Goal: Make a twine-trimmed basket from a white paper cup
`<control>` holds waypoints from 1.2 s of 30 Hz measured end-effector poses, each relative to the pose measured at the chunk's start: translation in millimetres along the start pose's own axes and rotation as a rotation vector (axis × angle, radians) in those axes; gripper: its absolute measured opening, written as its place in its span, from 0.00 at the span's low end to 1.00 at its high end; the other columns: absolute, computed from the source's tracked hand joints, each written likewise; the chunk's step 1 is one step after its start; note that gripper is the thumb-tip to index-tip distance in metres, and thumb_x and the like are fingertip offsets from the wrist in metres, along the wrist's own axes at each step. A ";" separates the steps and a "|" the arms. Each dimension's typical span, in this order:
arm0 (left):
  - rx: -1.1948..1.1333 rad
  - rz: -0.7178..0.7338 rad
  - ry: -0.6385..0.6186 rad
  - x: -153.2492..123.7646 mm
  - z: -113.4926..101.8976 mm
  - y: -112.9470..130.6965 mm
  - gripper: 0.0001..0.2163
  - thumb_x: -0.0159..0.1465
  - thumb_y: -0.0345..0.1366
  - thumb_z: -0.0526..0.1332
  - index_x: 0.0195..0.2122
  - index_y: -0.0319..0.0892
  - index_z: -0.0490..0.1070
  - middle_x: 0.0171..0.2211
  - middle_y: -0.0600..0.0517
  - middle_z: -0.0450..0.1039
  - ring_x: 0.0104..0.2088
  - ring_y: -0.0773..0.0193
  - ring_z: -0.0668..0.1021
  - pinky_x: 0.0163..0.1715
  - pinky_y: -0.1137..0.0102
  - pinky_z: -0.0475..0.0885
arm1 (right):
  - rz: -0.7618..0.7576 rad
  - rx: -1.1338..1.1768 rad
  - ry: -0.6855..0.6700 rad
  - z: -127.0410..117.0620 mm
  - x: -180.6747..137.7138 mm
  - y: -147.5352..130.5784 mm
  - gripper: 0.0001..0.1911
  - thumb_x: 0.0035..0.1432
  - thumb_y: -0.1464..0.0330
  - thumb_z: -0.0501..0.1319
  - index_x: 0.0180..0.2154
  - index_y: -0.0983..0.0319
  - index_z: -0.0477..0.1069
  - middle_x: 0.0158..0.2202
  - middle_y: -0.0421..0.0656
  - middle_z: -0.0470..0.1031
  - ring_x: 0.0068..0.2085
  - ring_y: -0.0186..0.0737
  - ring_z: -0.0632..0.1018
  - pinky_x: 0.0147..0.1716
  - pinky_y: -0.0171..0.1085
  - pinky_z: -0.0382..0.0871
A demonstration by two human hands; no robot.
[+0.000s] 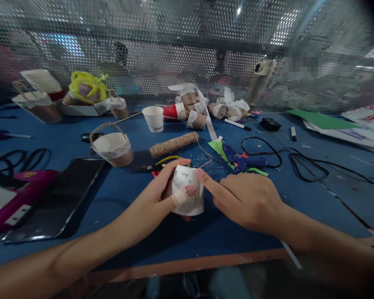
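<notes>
My left hand (166, 189), a light bandage round its thumb, is closed on a small white paper cup (187, 182), which is tilted on its side. At the cup's upper right edge, the index fingertip of my right hand (246, 199) touches it. The other fingers of that hand are curled, and its thumb is hidden. Brown twine (210, 158) runs from a spool of twine (174, 144) towards that fingertip, where its end is hidden. Just behind my left hand lie scissors (143, 168), partly covered.
A twine-handled cup basket (114, 147) stands left, near a dark phone (59, 195) and a magenta tool (25, 195). Right of centre lies a blue glue gun (241, 161) with a black cord (302, 166). Behind are a white cup (153, 118), several wrapped cups (196, 119) and a perforated metal screen (187, 50).
</notes>
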State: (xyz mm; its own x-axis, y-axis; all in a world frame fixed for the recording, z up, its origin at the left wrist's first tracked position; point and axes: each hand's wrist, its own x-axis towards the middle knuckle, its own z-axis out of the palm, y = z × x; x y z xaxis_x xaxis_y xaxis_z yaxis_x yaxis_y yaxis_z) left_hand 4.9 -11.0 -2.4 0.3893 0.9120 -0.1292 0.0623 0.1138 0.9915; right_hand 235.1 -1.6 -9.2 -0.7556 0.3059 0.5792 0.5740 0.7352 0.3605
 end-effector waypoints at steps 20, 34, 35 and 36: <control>-0.275 -0.022 -0.042 2.9 2.9 0.3 0.21 0.66 0.41 0.66 0.57 0.43 0.65 0.41 0.47 0.73 0.33 0.59 0.80 0.22 0.68 0.84 | 0.047 -0.086 -0.057 4.2 -5.3 -5.0 0.27 0.62 0.73 0.63 0.63 0.68 0.67 0.22 0.34 0.65 0.22 0.37 0.65 0.24 0.41 0.49; -0.344 -0.053 -0.109 1.3 -1.3 3.3 0.21 0.64 0.40 0.68 0.55 0.43 0.66 0.41 0.47 0.75 0.32 0.58 0.82 0.23 0.68 0.84 | 0.086 0.106 0.027 4.5 -1.9 -5.3 0.24 0.67 0.72 0.57 0.62 0.70 0.64 0.21 0.34 0.67 0.21 0.36 0.64 0.22 0.41 0.50; -0.327 -0.060 -0.102 1.6 -1.6 3.0 0.21 0.64 0.40 0.69 0.56 0.44 0.66 0.42 0.48 0.75 0.34 0.58 0.82 0.23 0.67 0.84 | 0.096 0.148 0.033 4.6 -2.2 -4.4 0.24 0.67 0.72 0.57 0.63 0.70 0.63 0.21 0.33 0.67 0.21 0.36 0.64 0.22 0.41 0.51; -0.311 -0.068 -0.094 2.0 -1.8 2.5 0.22 0.63 0.39 0.69 0.56 0.46 0.66 0.43 0.48 0.74 0.35 0.57 0.82 0.24 0.67 0.84 | 0.102 0.185 0.038 4.5 -2.5 -3.4 0.23 0.68 0.72 0.57 0.63 0.69 0.63 0.21 0.33 0.68 0.21 0.35 0.65 0.22 0.41 0.52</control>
State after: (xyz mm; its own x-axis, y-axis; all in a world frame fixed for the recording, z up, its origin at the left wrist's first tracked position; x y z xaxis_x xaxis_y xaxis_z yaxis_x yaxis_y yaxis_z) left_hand 4.2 -8.1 -0.1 0.4776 0.8596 -0.1816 -0.1865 0.3012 0.9352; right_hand 233.6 -2.2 -15.1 -0.6817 0.3639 0.6346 0.5766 0.8012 0.1599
